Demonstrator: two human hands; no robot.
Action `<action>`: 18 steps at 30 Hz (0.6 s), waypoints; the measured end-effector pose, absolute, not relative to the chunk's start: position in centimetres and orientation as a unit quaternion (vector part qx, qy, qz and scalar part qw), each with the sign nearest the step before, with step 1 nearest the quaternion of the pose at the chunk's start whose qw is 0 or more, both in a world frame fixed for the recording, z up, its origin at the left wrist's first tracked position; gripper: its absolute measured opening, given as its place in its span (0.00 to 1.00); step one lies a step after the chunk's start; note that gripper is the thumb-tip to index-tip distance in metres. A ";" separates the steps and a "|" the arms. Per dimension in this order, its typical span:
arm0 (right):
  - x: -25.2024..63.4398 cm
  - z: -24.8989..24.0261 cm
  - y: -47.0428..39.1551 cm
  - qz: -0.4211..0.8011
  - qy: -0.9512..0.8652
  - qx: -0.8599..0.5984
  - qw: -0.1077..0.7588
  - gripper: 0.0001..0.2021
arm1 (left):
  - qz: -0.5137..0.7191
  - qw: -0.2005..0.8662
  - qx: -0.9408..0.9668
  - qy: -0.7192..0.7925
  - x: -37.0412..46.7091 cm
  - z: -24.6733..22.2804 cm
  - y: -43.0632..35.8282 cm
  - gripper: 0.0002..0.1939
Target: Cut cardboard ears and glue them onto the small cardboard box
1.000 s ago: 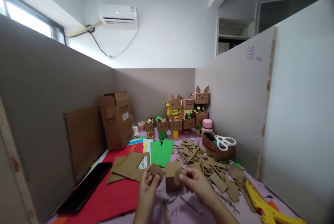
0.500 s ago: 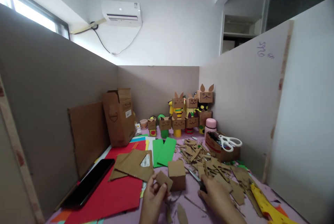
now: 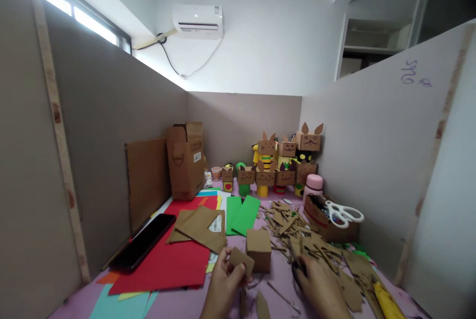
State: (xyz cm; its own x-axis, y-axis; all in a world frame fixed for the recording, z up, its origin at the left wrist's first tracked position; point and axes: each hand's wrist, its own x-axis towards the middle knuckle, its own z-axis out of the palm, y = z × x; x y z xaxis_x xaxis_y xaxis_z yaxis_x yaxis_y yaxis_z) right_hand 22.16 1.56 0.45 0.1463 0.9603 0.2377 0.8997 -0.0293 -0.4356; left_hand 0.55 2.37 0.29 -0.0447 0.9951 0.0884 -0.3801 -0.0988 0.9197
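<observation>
My left hand (image 3: 225,279) pinches a small square piece of cardboard (image 3: 241,260) between thumb and fingers. Just behind it on the table stands a small closed cardboard box (image 3: 259,249). To the right, my right hand (image 3: 323,287) is closed on black-handled scissors (image 3: 297,270); their blades are hard to make out against the cardboard scraps (image 3: 284,220). A pointed, leaf-shaped cardboard piece (image 3: 262,305) and a thin strip (image 3: 283,297) lie on the purple tabletop between my hands.
Red paper (image 3: 167,269), a black phone (image 3: 145,242) and flattened brown cardboard (image 3: 201,227) lie left. Green sheets (image 3: 245,215) are in the middle. Cardboard animal figures (image 3: 266,178) stand behind. At right sits a box (image 3: 330,222) with white scissors (image 3: 344,213).
The view has swung left, so everything sits farther right in the picture. My right hand has turned the scissors, and their blades show less. My left hand keeps the cardboard square.
</observation>
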 end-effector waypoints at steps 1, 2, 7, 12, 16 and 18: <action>22.3 0.6 1.7 0.069 -0.643 -0.706 0.287 0.16 | 0.617 0.559 0.406 0.376 0.5 0.3 2.4 0.20; 22.4 0.7 1.9 0.097 -0.627 -0.687 0.354 0.17 | 0.615 0.564 0.402 0.378 0.5 0.4 2.4 0.20; 20.5 0.8 2.0 0.475 -0.354 -0.375 0.714 0.30 | 0.600 0.575 0.394 0.393 0.3 0.6 2.4 0.24; 17.1 0.1 1.2 0.661 -0.290 -0.272 0.636 0.22 | 0.599 0.568 0.397 0.402 0.2 1.1 1.9 0.26; 15.2 -0.1 0.6 0.639 -0.393 -0.252 0.612 0.26 | 0.603 0.558 0.409 0.396 -0.1 1.5 1.8 0.24; 14.4 -0.5 0.6 0.614 -0.435 -0.250 0.609 0.28 | 0.610 0.553 0.406 0.397 -0.2 1.5 2.0 0.25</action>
State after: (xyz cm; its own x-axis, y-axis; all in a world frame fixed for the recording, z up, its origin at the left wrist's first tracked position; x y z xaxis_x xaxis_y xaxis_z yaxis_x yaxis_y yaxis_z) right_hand 14.42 0.56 -0.45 -0.1336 0.9656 0.2230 -0.5303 0.1204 -0.8392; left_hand -0.20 1.97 1.49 -0.0594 0.9967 0.0555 -0.3520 -0.0729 0.9331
